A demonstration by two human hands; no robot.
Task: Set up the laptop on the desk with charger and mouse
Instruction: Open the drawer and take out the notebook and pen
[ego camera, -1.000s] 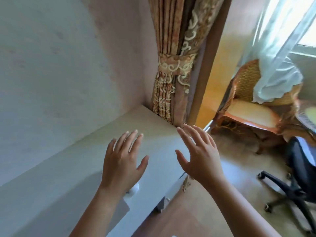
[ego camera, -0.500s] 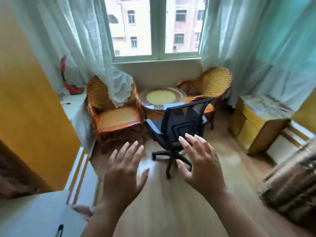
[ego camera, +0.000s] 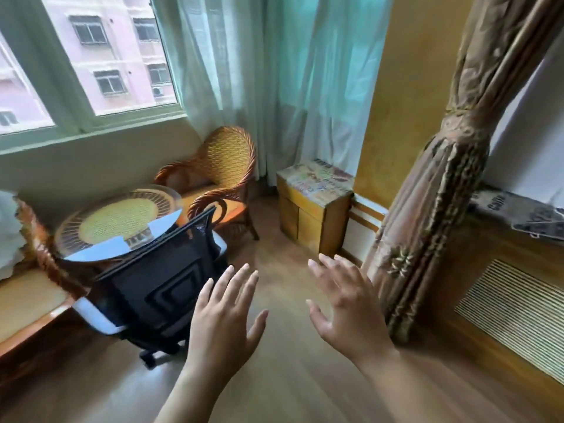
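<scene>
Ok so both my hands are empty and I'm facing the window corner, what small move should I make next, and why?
Probably keep turning to look for the laptop. Left hand and right hand are open and hold nothing, and this view shows only the office chair, wicker chair, round table and wooden cabinet. No laptop, charger, mouse or desk shows.

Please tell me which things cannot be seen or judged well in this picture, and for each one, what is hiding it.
- Head view: no laptop, charger, mouse or desk appears in frame.
- Office chair: its base is partly hidden behind the left hand.
- Round table: its near edge is covered by the chair back.
- Wooden cabinet: the print on top is too blurred to read.
- Right hand: open, empty.
</scene>
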